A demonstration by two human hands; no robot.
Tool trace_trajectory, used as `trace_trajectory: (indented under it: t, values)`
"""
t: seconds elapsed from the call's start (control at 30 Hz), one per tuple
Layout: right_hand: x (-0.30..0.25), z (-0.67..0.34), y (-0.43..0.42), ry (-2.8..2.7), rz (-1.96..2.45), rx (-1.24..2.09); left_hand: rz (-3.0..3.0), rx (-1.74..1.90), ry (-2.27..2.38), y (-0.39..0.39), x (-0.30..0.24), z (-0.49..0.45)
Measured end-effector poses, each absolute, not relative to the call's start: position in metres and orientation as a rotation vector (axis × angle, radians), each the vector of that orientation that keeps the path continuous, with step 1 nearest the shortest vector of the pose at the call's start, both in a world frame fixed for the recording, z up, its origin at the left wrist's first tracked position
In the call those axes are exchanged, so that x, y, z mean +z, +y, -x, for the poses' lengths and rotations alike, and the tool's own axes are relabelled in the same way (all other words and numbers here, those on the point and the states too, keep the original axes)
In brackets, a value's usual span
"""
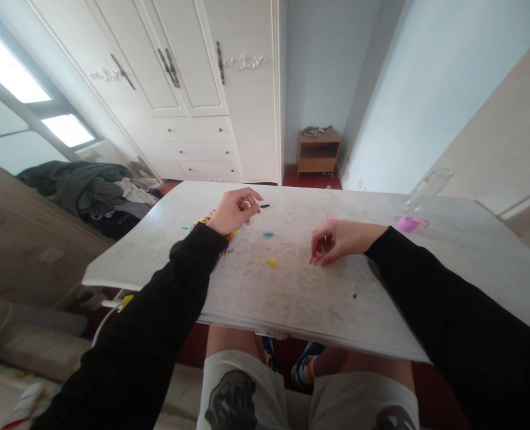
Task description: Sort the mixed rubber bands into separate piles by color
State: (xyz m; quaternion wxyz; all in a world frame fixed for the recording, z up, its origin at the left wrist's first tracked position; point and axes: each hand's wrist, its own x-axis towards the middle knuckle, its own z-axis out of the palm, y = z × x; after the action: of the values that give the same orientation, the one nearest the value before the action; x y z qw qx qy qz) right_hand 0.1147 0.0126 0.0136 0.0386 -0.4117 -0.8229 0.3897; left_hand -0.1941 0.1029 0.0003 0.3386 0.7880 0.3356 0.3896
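One red band (313, 260) pinched in the right hand (343, 237), lower right of the frame's centre.
Thin and small, it could slip if the pinch loosens. The left hand (232, 210), narrowed at a black band (265, 206) mid-frame, grip unclear, could scatter the multicoloured bands (231, 236) around its wrist by brushing them.

White wardrobe (252, 119), wooden nightstand (319, 150), piled clothes (89, 190), bright window (11, 57)
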Motion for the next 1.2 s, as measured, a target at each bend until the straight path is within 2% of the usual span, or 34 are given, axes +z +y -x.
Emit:
trace_trajectory:
  t: [0.57, 0.87, 1.07, 1.2]
  values:
    - [0.013, -0.116, 0.01, -2.532, 1.304, 1.219, -2.065, 1.032, 0.988, 0.102, 0.004, 0.195]
    - [0.011, -0.114, 0.011, -2.568, 1.276, 1.161, -1.949, 1.324, 1.407, 0.114, 0.011, 0.209]
    - [0.015, -0.111, 0.009, -2.555, 1.274, 1.161, -2.0, 1.172, 1.548, 0.119, 0.009, 0.216]
    - [0.02, -0.11, 0.008, -2.448, 1.203, 0.907, -2.18, 0.938, 1.585, 0.123, 0.002, 0.216]
